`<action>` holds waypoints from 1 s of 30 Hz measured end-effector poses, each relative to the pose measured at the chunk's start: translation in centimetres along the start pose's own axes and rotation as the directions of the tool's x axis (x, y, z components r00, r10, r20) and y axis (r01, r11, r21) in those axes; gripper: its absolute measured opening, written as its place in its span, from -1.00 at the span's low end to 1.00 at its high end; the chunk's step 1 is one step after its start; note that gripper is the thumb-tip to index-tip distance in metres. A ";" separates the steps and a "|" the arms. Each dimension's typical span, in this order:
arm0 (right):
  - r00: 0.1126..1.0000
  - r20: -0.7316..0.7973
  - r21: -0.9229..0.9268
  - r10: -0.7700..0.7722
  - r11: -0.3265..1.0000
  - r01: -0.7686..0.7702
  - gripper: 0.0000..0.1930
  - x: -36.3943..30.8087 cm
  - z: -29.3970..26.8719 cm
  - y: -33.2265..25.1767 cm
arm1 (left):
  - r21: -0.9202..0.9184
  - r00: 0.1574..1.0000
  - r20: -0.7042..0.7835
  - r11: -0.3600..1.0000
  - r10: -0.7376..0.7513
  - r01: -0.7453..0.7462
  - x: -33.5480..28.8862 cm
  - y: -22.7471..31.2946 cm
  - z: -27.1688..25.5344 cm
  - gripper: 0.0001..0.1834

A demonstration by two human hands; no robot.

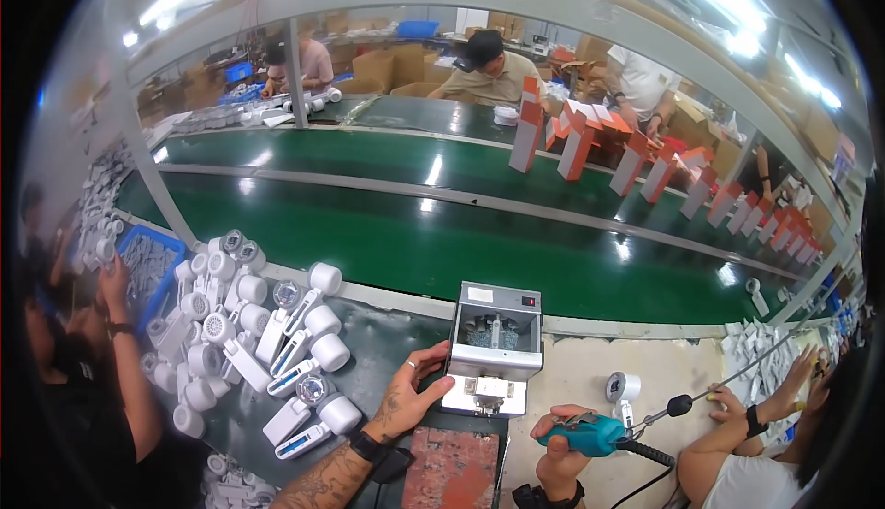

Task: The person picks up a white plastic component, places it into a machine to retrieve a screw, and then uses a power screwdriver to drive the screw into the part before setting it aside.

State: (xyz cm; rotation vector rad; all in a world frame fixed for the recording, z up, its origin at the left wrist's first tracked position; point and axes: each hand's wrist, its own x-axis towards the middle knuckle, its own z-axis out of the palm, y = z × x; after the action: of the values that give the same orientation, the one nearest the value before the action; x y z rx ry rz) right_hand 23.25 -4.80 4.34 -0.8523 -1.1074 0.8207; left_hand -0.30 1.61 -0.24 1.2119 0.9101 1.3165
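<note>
My left hand (412,391) rests against the left side of a small grey screw feeder (501,352), fingers stretched out and thumb at its front corner. Loose screws lie in the feeder's open tray. My right hand (560,454) is wrapped round a teal electric screwdriver (593,435), which hangs on a cable with a coiled cord; its bit is hidden. To the left of my left hand lies a heap of white handheld fans (241,311), some with open handles showing blue inside. A single white fan (623,387) stands just beyond the screwdriver.
A worn reddish plate (450,472) lies before the feeder. Beyond runs a green conveyor belt (369,242), with orange-and-white boxes (576,149) along its far right. A blue bin (152,269) holds grey parts at left. Co-workers sit close on both sides; others work across the belt.
</note>
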 end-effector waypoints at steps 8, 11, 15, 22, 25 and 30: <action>1.000 0.005 0.009 -0.018 1.000 0.018 -0.34 0.2 0.2 -0.2 | -0.007 1.000 0.009 1.000 -0.022 0.022 0.2 0.2 0.1 -0.49; 1.000 0.004 0.013 -0.009 1.000 0.009 -0.34 -0.1 0.0 -0.2 | -0.032 0.999 0.007 0.999 -0.032 0.032 0.0 0.4 0.2 -0.49; 1.000 -0.002 0.006 -0.018 1.000 0.018 -0.34 -0.1 0.0 0.2 | -0.015 1.000 -0.003 1.000 -0.016 0.016 -0.2 0.2 0.1 -0.41; 0.999 -0.048 -0.041 0.002 0.999 -0.004 -0.26 0.0 0.2 -0.1 | -0.052 1.000 -0.001 0.999 -0.010 0.010 0.0 0.2 0.4 -0.41; 0.999 -0.043 -0.037 0.017 0.999 -0.019 -0.27 0.0 0.2 -0.1 | -0.046 1.000 -0.002 0.999 -0.014 0.014 0.0 0.2 0.3 -0.41; 0.999 -0.037 -0.041 0.021 0.999 -0.023 -0.26 0.1 0.3 -0.2 | -0.046 0.999 0.000 0.998 -0.037 0.037 0.1 0.2 0.1 -0.49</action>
State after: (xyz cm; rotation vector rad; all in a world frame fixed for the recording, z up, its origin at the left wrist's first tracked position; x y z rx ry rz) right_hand 23.05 -4.74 4.59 -0.9121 -1.0874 0.7994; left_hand -0.18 1.67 -0.04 1.1540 0.8940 1.3021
